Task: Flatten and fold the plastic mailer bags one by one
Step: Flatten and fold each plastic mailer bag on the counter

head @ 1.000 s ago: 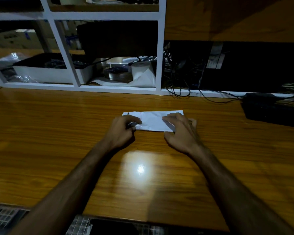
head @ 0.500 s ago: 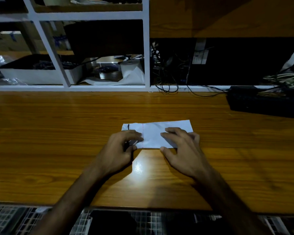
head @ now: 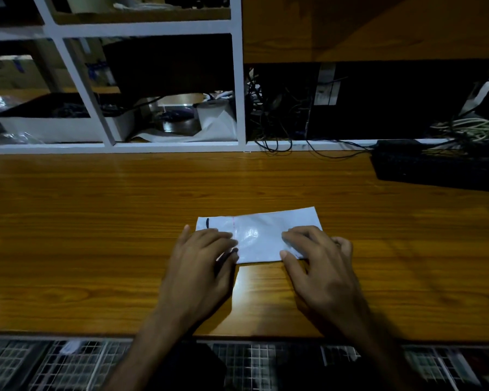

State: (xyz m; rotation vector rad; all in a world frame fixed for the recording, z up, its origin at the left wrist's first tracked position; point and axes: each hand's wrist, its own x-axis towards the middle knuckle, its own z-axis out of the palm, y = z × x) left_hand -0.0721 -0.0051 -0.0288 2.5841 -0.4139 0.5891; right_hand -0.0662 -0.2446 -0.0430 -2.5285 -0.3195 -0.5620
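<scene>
Item: white plastic mailer bag [head: 268, 235], one piece, already folded into a narrow strip. Location: laid flat on the wooden table [head: 96, 221], at centre, towards the near edge; long side running left to right. A short dark mark is seen near its left end, and a glossy patch of reflected light near the middle.

Left hand [head: 201, 266]: laid over the left end of the strip, fingers extended and pressed down on it; nothing is pinched, so far as can be made out through the blur.

Right hand [head: 319, 266]: placed over the right end, fingers bent and bearing down on the film, thumb set at the near edge. Whether a layer is pinched between thumb and fingers cannot be told.

Handling (judged): very light, thin, limp, and slick against the polished wood; creases are likely to spring back unless held down. Hold is best taken at the two short ends or at the near fold edge, with flat pressure kept on the middle.

Also present: white shelf frame [head: 237, 80] at the far side; black box [head: 435, 170] with cables, far right.
</scene>
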